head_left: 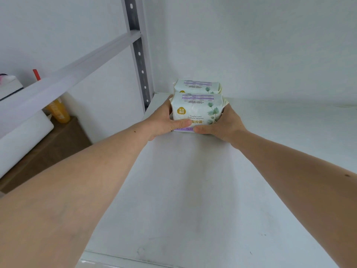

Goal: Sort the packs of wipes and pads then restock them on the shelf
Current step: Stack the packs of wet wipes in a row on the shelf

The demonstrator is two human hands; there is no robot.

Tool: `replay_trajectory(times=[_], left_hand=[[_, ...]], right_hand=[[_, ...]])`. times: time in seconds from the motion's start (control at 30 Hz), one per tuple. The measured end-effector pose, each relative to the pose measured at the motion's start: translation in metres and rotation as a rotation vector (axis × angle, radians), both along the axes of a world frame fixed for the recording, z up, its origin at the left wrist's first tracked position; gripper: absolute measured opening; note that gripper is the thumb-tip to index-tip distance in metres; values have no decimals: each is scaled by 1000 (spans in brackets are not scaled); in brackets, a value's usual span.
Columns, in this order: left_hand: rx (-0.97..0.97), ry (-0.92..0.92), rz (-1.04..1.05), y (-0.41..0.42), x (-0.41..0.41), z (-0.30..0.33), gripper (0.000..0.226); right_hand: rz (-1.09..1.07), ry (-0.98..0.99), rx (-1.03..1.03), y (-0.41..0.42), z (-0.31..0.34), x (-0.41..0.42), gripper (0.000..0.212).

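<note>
Head view: both bare arms reach forward over a white shelf toward its back left corner.
Wall: plain white, closing off the back of the shelf.
Shelf: a wide white board, faintly scuffed near its front edge.
Upright: grey metal post with a row of holes, standing at the shelf's back left corner; a pale rail runs off it down to the left.
Box: brown cardboard, low on the left beyond the shelf, with a white roll lying along it and an orange bottle standing on it.
Left hand: curled round the left end of the front pack, thumb laid across its front face.
Right hand: curled round the right end of the same pack, thumb at its lower front edge.
Front pack: white pad pack with a purple band, green leaves and a gold badge, upright on the shelf, held between both hands.
Back pack: same print, standing directly behind the front pack, close to the wall; whether the two touch is not clear.
</note>
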State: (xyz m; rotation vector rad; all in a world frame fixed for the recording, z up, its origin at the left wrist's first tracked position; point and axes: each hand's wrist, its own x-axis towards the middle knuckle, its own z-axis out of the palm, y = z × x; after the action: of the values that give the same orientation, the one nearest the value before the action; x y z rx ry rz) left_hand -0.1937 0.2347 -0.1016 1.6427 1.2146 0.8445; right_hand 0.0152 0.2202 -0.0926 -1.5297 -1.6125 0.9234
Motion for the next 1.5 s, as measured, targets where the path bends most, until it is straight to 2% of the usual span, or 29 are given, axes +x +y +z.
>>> replay_trajectory(times=[0.17,0.4,0.53,0.7,0.8,1.0,1.1,1.5], left_hand=[[31,25,36,-6,-3,-4,91],[-26,144,90,-28,-9,-11,126],[-30,183,125,-49,-9,-8,111],[-52,241,141,-84,-5,0,113],[-33,245,151,-108,3,8,105],[46,198,207,-147,30,15,65],[82,193,195,-165,53,21,51],[190,102,208,-273,189,29,28]], right_hand=[[-37,-56,-52,-7,-2,9,101],[-78,-163,-87,-34,3,15,117],[-119,-152,-93,-58,7,17,118],[-149,-120,-80,-95,14,18,114],[-162,-134,-54,-117,19,23,102],[-181,-123,40,-161,29,44,62],[-178,-119,54,-182,34,59,55],[-197,-143,106,-294,37,170,40]])
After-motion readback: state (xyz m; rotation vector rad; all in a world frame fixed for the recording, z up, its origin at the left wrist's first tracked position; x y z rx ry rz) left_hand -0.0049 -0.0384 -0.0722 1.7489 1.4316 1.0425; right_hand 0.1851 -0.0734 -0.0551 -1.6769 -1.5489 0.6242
